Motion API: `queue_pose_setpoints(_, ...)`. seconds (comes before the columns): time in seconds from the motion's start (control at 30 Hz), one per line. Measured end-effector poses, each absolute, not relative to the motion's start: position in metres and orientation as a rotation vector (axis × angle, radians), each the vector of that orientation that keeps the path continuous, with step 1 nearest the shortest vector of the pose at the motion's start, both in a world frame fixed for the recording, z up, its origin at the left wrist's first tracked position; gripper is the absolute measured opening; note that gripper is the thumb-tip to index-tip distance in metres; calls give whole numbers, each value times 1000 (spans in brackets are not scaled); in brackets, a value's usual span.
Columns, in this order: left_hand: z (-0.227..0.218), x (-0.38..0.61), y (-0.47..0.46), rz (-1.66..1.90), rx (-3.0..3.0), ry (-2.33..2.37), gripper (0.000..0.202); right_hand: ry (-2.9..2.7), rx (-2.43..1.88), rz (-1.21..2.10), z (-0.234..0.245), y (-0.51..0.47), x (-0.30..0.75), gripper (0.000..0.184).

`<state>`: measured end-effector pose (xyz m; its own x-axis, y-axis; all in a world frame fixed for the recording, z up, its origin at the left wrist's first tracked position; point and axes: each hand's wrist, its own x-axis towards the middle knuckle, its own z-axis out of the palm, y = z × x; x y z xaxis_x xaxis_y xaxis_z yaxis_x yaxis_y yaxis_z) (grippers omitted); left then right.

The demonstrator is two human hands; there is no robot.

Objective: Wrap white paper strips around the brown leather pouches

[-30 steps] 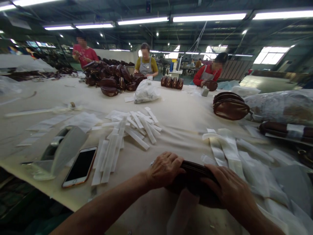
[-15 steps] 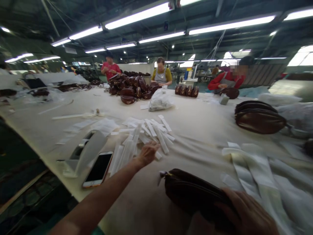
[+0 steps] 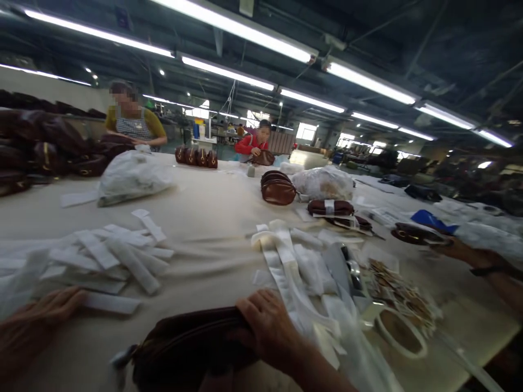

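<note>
I am gripping the bag [image 3: 188, 348] with only my right hand [image 3: 272, 326], fingers curled, my left hand [image 3: 43, 318] now reaching a strip [image 3: 114, 304], pinch unclear.

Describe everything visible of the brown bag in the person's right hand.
The bag is dark brown, smooth and leather-like, with a rounded left end. Dark lengthwise lines, perhaps a zip or seams, run along its top. A pale, seemingly wrapped tab sticks out at the left end. It lies lengthwise across the near table, its lower part cut off by the picture's edge. The right hand grips its right end; the left hand is clear of it.
</note>
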<state>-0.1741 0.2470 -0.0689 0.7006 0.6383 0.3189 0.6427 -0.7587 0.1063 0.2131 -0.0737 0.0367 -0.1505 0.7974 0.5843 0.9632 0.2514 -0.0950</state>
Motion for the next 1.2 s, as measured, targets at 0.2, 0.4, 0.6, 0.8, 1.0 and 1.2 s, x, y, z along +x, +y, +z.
queue_pose_setpoints(0.2, -35, -141, 208, -287, -2674, -1056, 41, -2006, -1534, -402, 32, -73, 215, 30)
queue_pose_setpoints(0.4, -12, -124, 187, -28, -2566, -1222, 12, -1996, -1431, -482, 19, -71, 220, 28)
queue_pose_setpoints(0.6, -9, -128, 181, -49, -2560, -1306, 27, -2000, -1323, -565, 13, -66, 227, 29)
queue_pose_setpoints(0.8, 24, -88, 157, -312, -2618, -1277, 19, -1992, -1385, -516, 4, -68, 231, 33)
queue_pose_setpoints(1.0, 85, -12, 81, -484, -2933, -812, 19, -1657, -1515, -232, 1, -70, 229, 62)
queue_pose_setpoints(1.2, 107, 24, 34, -294, -3116, -435, 15, -1492, -1405, -175, -6, -70, 232, 92)
